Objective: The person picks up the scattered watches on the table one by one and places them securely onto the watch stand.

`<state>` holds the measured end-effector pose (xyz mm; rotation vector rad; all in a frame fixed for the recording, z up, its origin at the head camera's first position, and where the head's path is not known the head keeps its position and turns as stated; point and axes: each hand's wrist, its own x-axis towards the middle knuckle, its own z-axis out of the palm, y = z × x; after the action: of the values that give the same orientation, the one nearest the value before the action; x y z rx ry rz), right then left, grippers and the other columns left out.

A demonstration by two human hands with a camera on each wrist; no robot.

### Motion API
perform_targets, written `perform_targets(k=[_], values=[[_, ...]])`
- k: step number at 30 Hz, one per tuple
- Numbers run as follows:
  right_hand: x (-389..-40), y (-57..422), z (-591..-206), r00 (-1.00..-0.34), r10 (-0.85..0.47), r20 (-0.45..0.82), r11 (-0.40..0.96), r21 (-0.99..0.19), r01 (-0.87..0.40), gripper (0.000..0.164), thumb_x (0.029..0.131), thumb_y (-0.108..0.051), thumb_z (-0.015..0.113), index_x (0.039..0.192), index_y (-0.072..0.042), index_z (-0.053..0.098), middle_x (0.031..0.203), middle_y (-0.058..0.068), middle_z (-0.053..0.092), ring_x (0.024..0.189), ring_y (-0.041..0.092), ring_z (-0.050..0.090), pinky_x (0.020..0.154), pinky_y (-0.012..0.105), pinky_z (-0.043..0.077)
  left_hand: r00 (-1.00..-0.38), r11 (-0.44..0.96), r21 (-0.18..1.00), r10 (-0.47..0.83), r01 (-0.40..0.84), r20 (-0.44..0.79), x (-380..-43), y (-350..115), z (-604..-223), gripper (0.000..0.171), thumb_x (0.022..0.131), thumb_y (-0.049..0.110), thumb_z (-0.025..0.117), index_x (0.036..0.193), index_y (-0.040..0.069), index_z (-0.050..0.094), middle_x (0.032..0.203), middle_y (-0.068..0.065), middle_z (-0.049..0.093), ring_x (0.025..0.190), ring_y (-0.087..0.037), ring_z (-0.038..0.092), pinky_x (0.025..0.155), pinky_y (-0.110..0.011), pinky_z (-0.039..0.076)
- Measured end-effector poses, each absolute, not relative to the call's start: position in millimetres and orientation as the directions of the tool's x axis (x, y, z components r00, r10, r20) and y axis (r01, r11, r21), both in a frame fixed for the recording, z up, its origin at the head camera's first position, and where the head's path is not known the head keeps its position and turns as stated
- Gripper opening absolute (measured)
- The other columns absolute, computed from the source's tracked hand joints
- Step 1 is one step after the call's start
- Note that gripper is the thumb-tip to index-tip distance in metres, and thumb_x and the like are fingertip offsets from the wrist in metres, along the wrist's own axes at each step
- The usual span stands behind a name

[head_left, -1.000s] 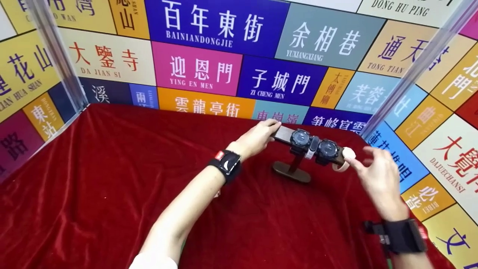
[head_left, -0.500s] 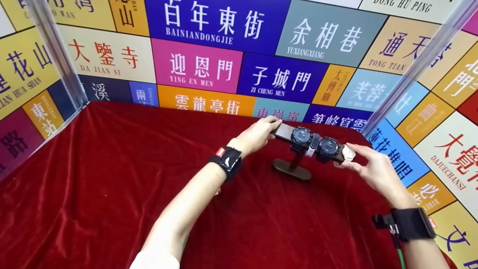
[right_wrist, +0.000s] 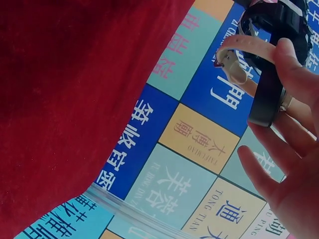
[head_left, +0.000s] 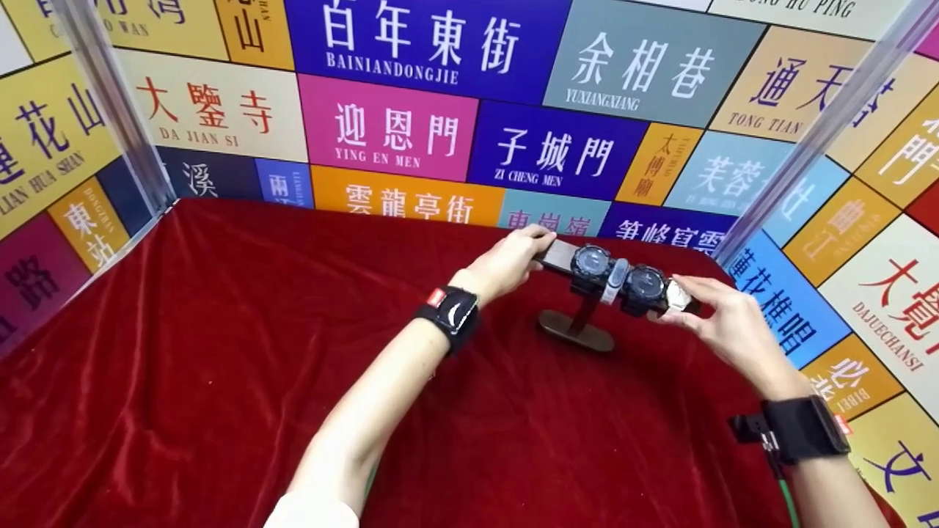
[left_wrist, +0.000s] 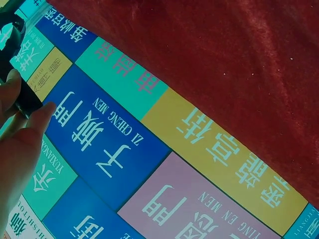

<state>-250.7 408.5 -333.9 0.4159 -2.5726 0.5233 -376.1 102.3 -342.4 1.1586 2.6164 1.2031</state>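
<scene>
A T-shaped watch stand has a dark bar above a brown oval base on red cloth. My left hand grips the bar's left end; in the left wrist view, thumb and fingers of that hand close around it. Along the bar sit a black watch, a grey fitness band and another black watch. At the right end, my right hand pinches a white watch. Its pale strap loops under the bar in the right wrist view, with the thumb on it.
Red velvet cloth covers the table in folds. Upright panels with colourful street-name signs stand close behind the stand and to both sides. Clear corner posts join the panels.
My right hand's fingers have come in from beside the white watch and now pinch it. The watch has slid slightly left, towards the nearer black watch. My left hand stays put.
</scene>
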Motion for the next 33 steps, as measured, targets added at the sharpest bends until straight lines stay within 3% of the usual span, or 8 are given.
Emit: perform_targets(k=[3,7,11,16,22,27,30,33], values=[[-251.7,405.0,-334.3,-0.847,-0.189,0.497,0.884,-0.290,-0.368,0.061,0.075,-0.014,0.087,0.132,-0.006,0.066,0.127,0.020,0.069,0.116,0.042,0.064,0.092,-0.004,0.031,-0.741,0.420,0.693,0.625,0.586,0.247,-375.4,99.8,-342.6,0.048,0.101,-0.004,0.047,0.147,0.007,0.049,0.145,-0.009,0.050,0.106,-0.023,0.066,0.077,-0.016,0.052],[-252.5,401.1,-336.2,-0.845,-0.188,0.501,0.889,-0.279,-0.363,0.061,0.075,-0.014,0.087,0.131,-0.006,0.066,0.127,0.020,0.069,0.116,0.042,0.065,0.096,0.012,0.044,-0.756,0.423,0.713,0.613,0.560,0.230,-374.4,95.6,-344.6,0.048,0.103,-0.002,0.046,0.149,0.010,0.048,0.147,-0.007,0.049,0.104,-0.022,0.066,0.073,-0.016,0.051],[-252.5,397.4,-339.4,-0.854,-0.177,0.490,0.891,-0.288,-0.350,0.062,0.076,-0.014,0.087,0.133,-0.006,0.065,0.129,0.021,0.068,0.117,0.042,0.064,0.095,0.031,0.050,-0.711,0.497,0.552,0.645,0.670,0.282,-373.1,90.0,-347.8,0.062,0.095,-0.011,0.053,0.153,0.009,0.041,0.153,-0.009,0.045,0.119,-0.022,0.063,0.092,-0.020,0.055],[-251.2,395.5,-342.8,-0.874,-0.158,0.459,0.893,-0.311,-0.325,0.066,0.078,-0.018,0.085,0.138,-0.007,0.060,0.133,0.024,0.064,0.121,0.045,0.060,0.094,0.052,0.049,-0.683,0.552,0.420,0.668,0.721,0.294,-371.0,80.7,-351.3,0.060,0.100,0.001,0.054,0.156,0.007,0.032,0.163,-0.011,0.032,0.150,-0.027,0.035,0.123,-0.034,0.032],[-248.2,398.0,-338.6,-0.896,-0.111,0.431,0.903,-0.332,-0.272,0.070,0.082,-0.022,0.082,0.144,-0.005,0.053,0.140,0.029,0.056,0.128,0.052,0.052,0.100,0.066,0.043,-0.727,0.586,0.468,0.654,0.662,0.209,-363.9,56.8,-339.9,0.061,0.107,0.026,0.044,0.161,0.019,0.018,0.170,-0.006,0.009,0.157,-0.030,0.013,0.126,-0.054,0.016],[-245.5,397.9,-329.8,-0.911,-0.083,0.404,0.898,-0.366,-0.244,0.079,0.087,-0.027,0.078,0.151,-0.001,0.039,0.150,0.032,0.043,0.138,0.055,0.038,0.110,0.070,0.032,-0.750,0.624,0.450,0.634,0.639,0.186,-351.1,23.0,-327.2,0.061,0.106,0.034,0.047,0.160,0.013,0.025,0.163,-0.014,0.030,0.151,-0.032,0.031,0.127,-0.046,0.025],[-241.0,392.6,-325.7,-0.876,-0.043,0.480,0.890,-0.381,-0.252,0.079,0.087,-0.021,0.078,0.152,0.000,0.038,0.152,0.032,0.041,0.135,0.055,0.041,0.110,0.068,0.033,-0.763,0.644,0.446,0.626,0.622,0.161,-338.9,-0.3,-325.3,0.060,0.105,0.035,0.049,0.157,0.008,0.033,0.155,-0.018,0.042,0.143,-0.029,0.043,0.124,-0.040,0.032],[-233.1,381.6,-321.3,-0.810,0.021,0.587,0.879,-0.396,-0.265,0.076,0.084,-0.014,0.080,0.150,-0.005,0.044,0.149,0.028,0.047,0.124,0.049,0.052,0.113,0.033,0.044,-0.773,0.664,0.452,0.627,0.596,0.098,-325.9,-20.4,-327.5,0.060,0.104,0.037,0.051,0.154,0.007,0.038,0.153,-0.018,0.044,0.142,-0.030,0.044,0.123,-0.042,0.033]])
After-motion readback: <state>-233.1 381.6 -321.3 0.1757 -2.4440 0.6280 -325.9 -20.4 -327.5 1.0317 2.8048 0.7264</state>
